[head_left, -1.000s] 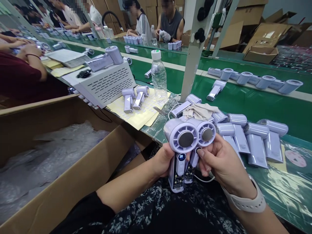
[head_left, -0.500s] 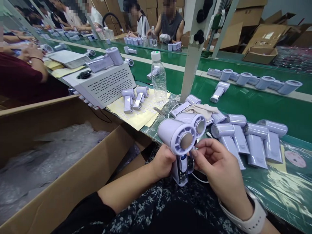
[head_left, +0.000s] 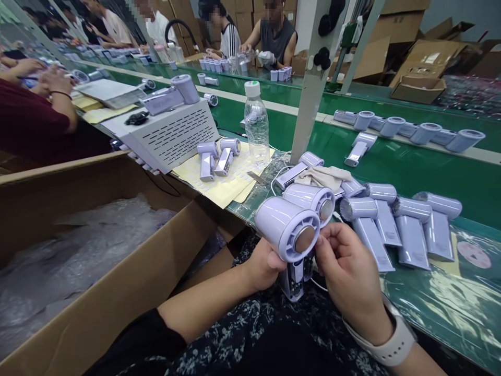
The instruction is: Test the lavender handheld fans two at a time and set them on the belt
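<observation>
Just above my lap, my left hand [head_left: 266, 266] is closed round the handle of a lavender handheld fan [head_left: 276, 222] with a round metal-coloured disc in its end. Its handle is open at the front and shows a circuit board. A second, similar fan [head_left: 303, 196] sits right behind it, its handle mostly hidden; I cannot tell whether the same hand also grips it. My right hand [head_left: 348, 261] has thumb and forefinger pinched together beside the second fan's head. What they pinch is hidden. A thin white cable [head_left: 319, 285] curves out below the two handles.
Several finished-looking fans [head_left: 410, 230] lie at the right by a beige cloth [head_left: 324, 177]. Left of the post [head_left: 307, 115] stand a clear bottle [head_left: 256, 125] and a grey metal box [head_left: 180, 130]. A carton [head_left: 164, 277] with plastic bags is at my left. Co-workers sit beyond the green belt [head_left: 399, 167].
The two fans have shifted slightly right and down, tilting a little. My right hand has drawn its fingers closer together. A fan on the belt has moved slightly right.
</observation>
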Motion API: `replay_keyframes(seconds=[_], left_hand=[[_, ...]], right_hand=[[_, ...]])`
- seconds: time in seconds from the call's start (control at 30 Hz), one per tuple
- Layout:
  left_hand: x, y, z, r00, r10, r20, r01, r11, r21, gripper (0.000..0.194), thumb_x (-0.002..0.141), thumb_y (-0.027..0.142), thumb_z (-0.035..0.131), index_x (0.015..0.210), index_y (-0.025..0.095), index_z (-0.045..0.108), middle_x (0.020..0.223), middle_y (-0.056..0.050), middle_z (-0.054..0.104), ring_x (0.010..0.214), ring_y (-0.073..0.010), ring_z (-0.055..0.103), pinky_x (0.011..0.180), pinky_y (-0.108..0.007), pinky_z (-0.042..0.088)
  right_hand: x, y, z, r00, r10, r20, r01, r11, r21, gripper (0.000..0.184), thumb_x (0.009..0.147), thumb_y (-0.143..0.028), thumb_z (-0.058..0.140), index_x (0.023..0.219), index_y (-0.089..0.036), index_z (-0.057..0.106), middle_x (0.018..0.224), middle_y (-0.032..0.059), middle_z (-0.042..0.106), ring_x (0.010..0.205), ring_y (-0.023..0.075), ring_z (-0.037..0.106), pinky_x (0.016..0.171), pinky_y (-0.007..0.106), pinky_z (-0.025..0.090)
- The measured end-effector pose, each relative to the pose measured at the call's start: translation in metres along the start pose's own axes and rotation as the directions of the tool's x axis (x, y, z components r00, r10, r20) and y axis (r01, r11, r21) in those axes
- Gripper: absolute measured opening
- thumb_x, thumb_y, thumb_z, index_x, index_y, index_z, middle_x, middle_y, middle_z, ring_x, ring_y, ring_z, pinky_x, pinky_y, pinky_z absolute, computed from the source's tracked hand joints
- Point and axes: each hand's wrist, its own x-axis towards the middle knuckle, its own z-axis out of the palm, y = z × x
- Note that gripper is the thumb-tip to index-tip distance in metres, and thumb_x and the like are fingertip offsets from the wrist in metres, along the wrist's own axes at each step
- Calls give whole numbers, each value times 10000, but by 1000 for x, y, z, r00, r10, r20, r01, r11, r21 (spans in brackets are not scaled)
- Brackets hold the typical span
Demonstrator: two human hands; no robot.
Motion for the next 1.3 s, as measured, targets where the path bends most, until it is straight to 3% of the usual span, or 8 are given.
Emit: replay_keyframes(seconds=[0.2,0.47,0.63,0.73,0.83,0.97,1.13,1.3], left_hand=[[0,-2,2,991,136,-13,-134,987,86,911,523,1066,526,618,166,627,591,-40,580,562,-165,523,573,-310,481],[1,0,2,1000,-5,12,6,995,-104,899,504,1038,580,676,158,634,571,-19,586,463,-133,526,446,-257,441],[3,2,5,1000,20,9,-18,989,-144,858,519,1000,645,646,151,635,558,-20,596,489,-132,541,471,-247,449],[6,8,8,992,-48,118,83,947,-310,822,586,985,623,674,168,621,561,-23,617,482,-150,552,476,-268,465],[9,16,11,982,-95,166,162,874,-458,774,626,950,644,660,179,588,750,-81,720,672,-218,670,615,-332,558],[12,25,15,977,-121,176,197,829,-523,742,605,895,728,627,164,607,959,-131,762,845,-256,710,731,-351,578],[14,27,21,967,-133,217,236,790,-566,707,609,842,782,611,153,623,1001,-149,755,887,-268,710,765,-348,574],[16,25,22,960,-132,247,255,779,-573,722,604,859,770,600,155,607,981,-142,744,907,-268,705,788,-353,577]], right_hand=[[0,1,2,998,63,-9,-61,987,148,268,973,-454,654,830,-247,561,574,-41,523,462,117,438,404,226,338],[4,-6,0,990,123,69,-137,951,276,286,889,-465,766,912,-214,630,574,-44,562,467,116,518,442,219,429],[9,0,-1,972,179,151,-225,897,380,366,877,-483,812,783,-209,589,531,-67,499,430,74,410,399,177,311],[9,3,-5,967,178,184,-253,766,591,341,906,-442,805,787,-219,576,535,-75,511,452,76,483,461,171,415],[9,1,-16,984,148,97,-175,728,662,265,908,-383,809,805,-225,623,783,14,732,676,136,675,644,236,576],[8,2,-37,998,65,15,-61,807,587,211,858,-324,872,805,-243,684,847,16,763,700,141,693,656,230,600],[-1,17,-54,997,7,-71,16,947,320,240,892,-362,842,1122,-307,805,820,28,752,713,171,711,642,248,611],[1,25,-86,996,-61,-67,67,994,87,197,873,-414,838,792,-238,806,737,48,732,615,172,673,543,239,576]])
